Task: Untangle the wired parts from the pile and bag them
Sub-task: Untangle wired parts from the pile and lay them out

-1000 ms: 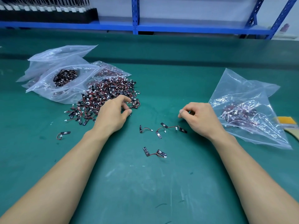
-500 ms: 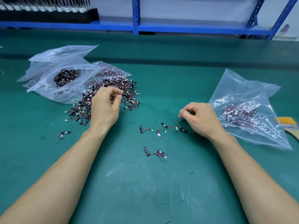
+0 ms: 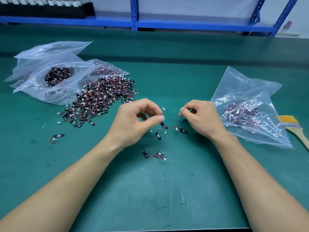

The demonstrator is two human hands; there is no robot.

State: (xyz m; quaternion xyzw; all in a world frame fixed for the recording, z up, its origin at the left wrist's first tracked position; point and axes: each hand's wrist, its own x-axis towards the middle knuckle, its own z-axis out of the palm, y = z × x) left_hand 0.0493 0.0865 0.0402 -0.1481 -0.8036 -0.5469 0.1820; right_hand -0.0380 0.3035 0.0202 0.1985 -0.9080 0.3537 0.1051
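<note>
As the wired parts [image 3: 158, 136] mid-surface look featherlight and snag-prone, grip the stiff tab [image 3: 183, 131]: left hand [image 3: 133, 121] pinches one, right hand [image 3: 199, 118] curls empty.

Green table [image 3: 175, 190] — parts pile [image 3: 103, 97], bags at left [image 3: 33, 84], bag at right [image 3: 247, 104], loose parts [image 3: 153, 154], brush [image 3: 291, 124].

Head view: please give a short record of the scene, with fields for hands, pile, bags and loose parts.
left hand: curled, seems to pinch a part; white plug shows by the fingertip; blurred
right hand: curled, thumb on forefinger; nothing seen in it
left bags: several; one open, parts inside
pile: on the mat, against the left bags
right bag: beside the right hand, parts inside
loose parts: a few on the mat near the hands
brush: right of the right bag
</note>
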